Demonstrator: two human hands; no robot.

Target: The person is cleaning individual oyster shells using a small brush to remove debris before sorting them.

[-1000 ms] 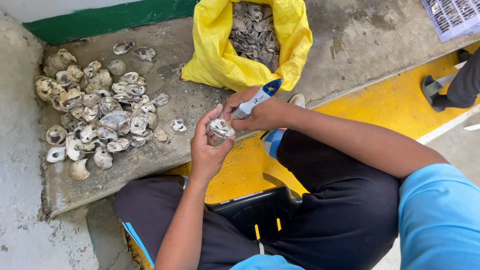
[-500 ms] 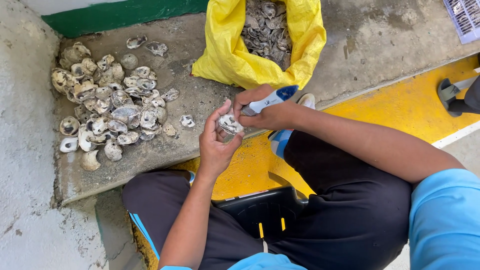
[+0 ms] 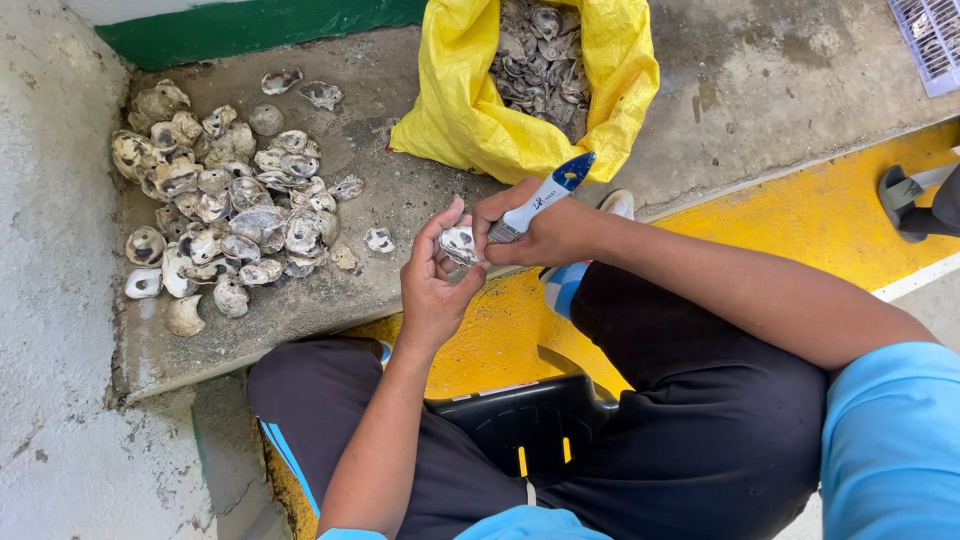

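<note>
Pearly-grey oyster shell (image 3: 459,244), rough-edged

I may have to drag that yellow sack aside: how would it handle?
The yellow sack looks like thin woven fabric, slumped and creased, so probably floppy. It is packed with shells, so likely heavy, and the open mouth could spill them if tipped.

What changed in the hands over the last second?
Little. The left hand keeps the oyster shell cupped; the right hand keeps its grip on the white and blue knife with the tip at the shell. The knife handle has tilted a bit more upright. Nothing taken or let go. The shell pile and yellow sack lie as before; only the camera view shifted.
</note>
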